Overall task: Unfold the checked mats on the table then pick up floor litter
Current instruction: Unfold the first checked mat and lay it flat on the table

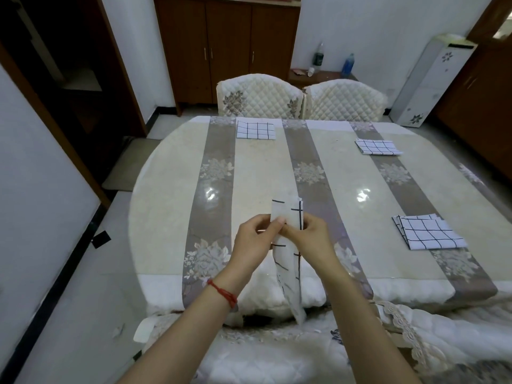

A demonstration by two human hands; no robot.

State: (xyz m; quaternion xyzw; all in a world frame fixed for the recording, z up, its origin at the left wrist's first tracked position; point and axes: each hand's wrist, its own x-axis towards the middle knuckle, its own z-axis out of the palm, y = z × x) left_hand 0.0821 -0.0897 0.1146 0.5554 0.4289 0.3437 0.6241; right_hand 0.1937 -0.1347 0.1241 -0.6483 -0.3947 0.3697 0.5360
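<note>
I hold a white checked mat [288, 261] upright above the near edge of the table [171, 206]. My left hand [253, 239] and my right hand [307, 241] both pinch it near its top, and its lower end hangs down past the table edge. Three more checked mats lie folded on the table: one at the far middle [255, 129], one at the far right [378, 147], one at the near right [428, 231]. On the floor at the left lie a black scrap [101, 239], a small pale scrap [118, 330] and a white piece of paper [144, 329].
Two quilted white chairs [260, 98] [346, 101] stand at the far side. A padded chair back [277, 353] is right below my arms. Brown cabinets [227, 45], a low stand with bottles [318, 58] and a white appliance [426, 81] line the back wall.
</note>
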